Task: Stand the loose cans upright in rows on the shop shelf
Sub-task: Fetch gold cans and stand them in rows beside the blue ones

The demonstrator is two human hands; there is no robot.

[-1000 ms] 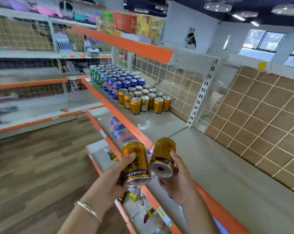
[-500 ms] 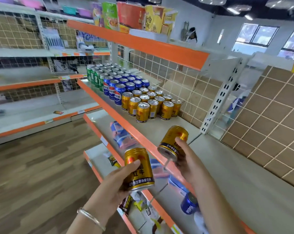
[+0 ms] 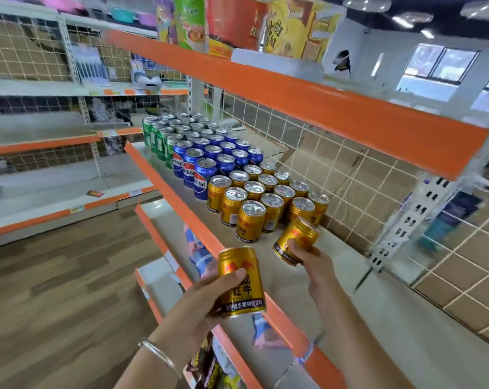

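On a shop shelf (image 3: 349, 256), my right hand (image 3: 312, 258) grips a tilted gold can (image 3: 296, 238) just beside the standing gold cans (image 3: 250, 223), while my left hand (image 3: 206, 299) holds a second gold can (image 3: 241, 282) upright near the front edge.

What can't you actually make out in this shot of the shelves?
Head view only:
- Green cans: brand too small and blurred.
- Packets lower down: blurred, partly behind the orange shelf edge.
- Snack bags on top: cut off by the frame's upper edge.
- Gold can in the right hand: label partly covered by that hand.
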